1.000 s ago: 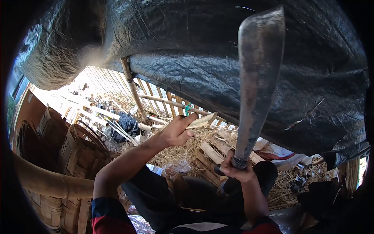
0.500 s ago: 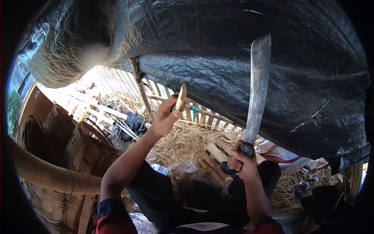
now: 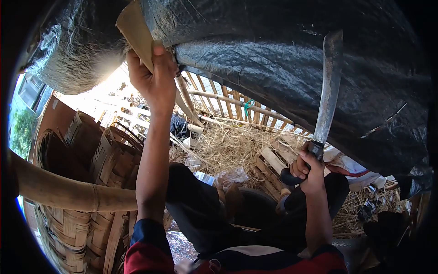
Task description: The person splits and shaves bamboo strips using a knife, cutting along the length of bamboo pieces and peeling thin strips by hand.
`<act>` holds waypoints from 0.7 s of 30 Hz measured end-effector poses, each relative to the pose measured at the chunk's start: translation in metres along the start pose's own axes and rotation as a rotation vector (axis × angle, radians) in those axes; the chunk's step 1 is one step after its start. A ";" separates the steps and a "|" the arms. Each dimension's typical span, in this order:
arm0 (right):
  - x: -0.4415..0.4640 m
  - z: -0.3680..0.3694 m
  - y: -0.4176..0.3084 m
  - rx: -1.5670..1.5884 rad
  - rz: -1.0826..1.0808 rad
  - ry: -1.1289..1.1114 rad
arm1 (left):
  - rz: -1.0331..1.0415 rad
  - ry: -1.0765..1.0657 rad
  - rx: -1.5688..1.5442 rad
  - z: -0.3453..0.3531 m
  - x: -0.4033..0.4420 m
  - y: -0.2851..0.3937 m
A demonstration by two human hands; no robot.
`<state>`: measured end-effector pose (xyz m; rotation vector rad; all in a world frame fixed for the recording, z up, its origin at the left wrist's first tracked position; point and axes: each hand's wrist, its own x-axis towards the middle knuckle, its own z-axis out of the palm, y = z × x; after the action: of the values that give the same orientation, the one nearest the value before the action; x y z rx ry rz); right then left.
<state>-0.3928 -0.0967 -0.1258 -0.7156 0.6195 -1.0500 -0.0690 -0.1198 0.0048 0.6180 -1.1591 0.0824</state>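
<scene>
The left hand (image 3: 157,89) pinches a pale wooden piece (image 3: 136,33), raised in front of a black sheet (image 3: 273,68). The right hand (image 3: 314,172) grips a long knife (image 3: 327,93), tip up. Good handling calls for a firm hold, knife well apart from the left hand.
</scene>
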 end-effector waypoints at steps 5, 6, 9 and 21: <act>-0.004 -0.004 -0.002 -0.037 0.010 0.035 | 0.045 -0.013 0.175 -0.013 0.018 -0.006; -0.004 -0.004 -0.003 -0.071 0.009 0.049 | 0.030 0.002 0.158 -0.014 0.023 0.000; -0.005 -0.005 -0.001 -0.145 0.014 0.082 | -0.021 0.117 0.140 -0.011 0.039 0.022; 0.000 -0.006 0.020 -0.371 0.182 0.069 | 0.196 0.217 0.361 -0.012 0.096 0.119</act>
<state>-0.3868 -0.0916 -0.1449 -0.9280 0.9358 -0.8008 -0.0628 -0.0388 0.1352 0.7894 -0.9967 0.5231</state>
